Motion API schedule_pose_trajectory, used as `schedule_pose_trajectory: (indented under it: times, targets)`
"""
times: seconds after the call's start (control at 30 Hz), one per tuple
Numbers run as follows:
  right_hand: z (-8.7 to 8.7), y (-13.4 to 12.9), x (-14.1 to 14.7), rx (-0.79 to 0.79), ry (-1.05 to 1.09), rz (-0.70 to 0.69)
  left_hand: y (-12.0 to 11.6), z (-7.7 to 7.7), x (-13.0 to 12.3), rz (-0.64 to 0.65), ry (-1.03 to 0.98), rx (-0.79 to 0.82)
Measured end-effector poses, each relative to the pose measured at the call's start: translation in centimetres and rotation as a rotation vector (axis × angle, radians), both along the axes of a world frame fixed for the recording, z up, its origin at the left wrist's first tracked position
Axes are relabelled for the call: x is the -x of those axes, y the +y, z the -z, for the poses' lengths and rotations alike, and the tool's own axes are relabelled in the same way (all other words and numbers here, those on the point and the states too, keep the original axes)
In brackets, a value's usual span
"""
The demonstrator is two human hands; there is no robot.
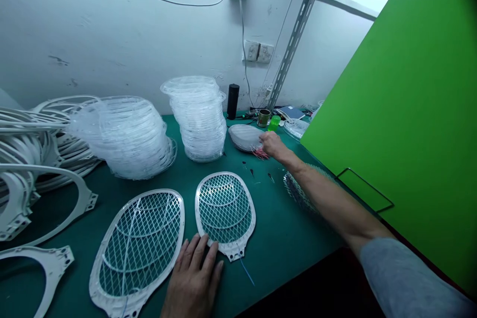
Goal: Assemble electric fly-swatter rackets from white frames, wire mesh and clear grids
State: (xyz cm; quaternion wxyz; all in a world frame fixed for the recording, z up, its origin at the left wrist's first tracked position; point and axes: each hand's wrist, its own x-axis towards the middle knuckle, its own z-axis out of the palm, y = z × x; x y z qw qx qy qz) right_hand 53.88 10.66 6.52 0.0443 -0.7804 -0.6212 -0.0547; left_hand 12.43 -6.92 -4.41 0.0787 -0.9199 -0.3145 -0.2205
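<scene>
Two white oval frames with mesh lie on the green table: a larger one [139, 243] at the left and a smaller one [225, 208] in the middle. My left hand [194, 271] rests between them, fingers spread, its fingertips at the lower rim of the smaller frame. A blue wire [246, 271] sticks out from that frame's base. My right hand [273, 144] reaches far forward, fingers pinched together beside a bundle of thin red wires [261, 153] and a stack of grey mesh sheets [245, 136]. What its fingers hold is too small to make out.
Stacks of clear plastic ovals [197, 119] and white frames [55, 159] stand at the back and left. Under my right forearm lies more mesh [298, 191]. A black cylinder [233, 102], a tin [264, 118] and a green board [402, 124] are beyond.
</scene>
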Motion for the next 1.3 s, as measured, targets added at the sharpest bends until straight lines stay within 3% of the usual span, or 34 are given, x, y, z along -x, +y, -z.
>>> schedule_pose_trajectory:
  times: [0.33, 0.5, 0.6, 0.73, 0.8, 0.93, 1.07, 1.2, 1.27, 1.3]
  targets:
    - [-5.5, 4.7, -1.5, -0.416, 0.114, 0.315, -0.2, 0.2, 0.1, -0.054, -0.051, 0.046]
    - [-7.3, 3.9, -2.1, -0.580, 0.147, 0.353, -1.2, -0.9, -0.3, -0.061, -0.291, 0.176]
    - [-7.3, -0.2, -1.4, -0.768, 0.102, 0.279, -1.7, -3.3, -1.1, -0.023, -0.494, 0.549]
    - [-5.2, -9.8, 2.9, -0.912, -0.067, 0.039, -0.8, -8.5, -3.8, -0.113, -0.866, 1.424]
    - [-3.9, -14.8, 6.1, -0.886, -0.129, -0.100, 0.5, -11.1, -5.5, -0.094, -1.126, 1.674]
    - [-2.2, -22.0, 11.5, -0.768, -0.173, -0.522, 2.6, -14.7, -7.7, -0.084, -1.480, 1.799]
    - [-1.5, -25.6, 14.5, -0.635, -0.164, -0.821, 2.2, -15.4, -7.4, -0.154, -1.594, 1.780]
    - [-0.9, -27.3, 15.6, -0.541, -0.052, -0.972, 0.7, -13.9, -5.5, -0.290, -1.584, 1.647]
    - [-0.2, -27.1, 15.3, -0.536, 0.135, -0.918, 0.3, -13.1, -4.4, -0.323, -1.572, 1.616]
    - [0.2, -26.6, 14.9, -0.557, 0.255, -0.812, 0.2, -12.9, -4.0, -0.337, -1.563, 1.607]
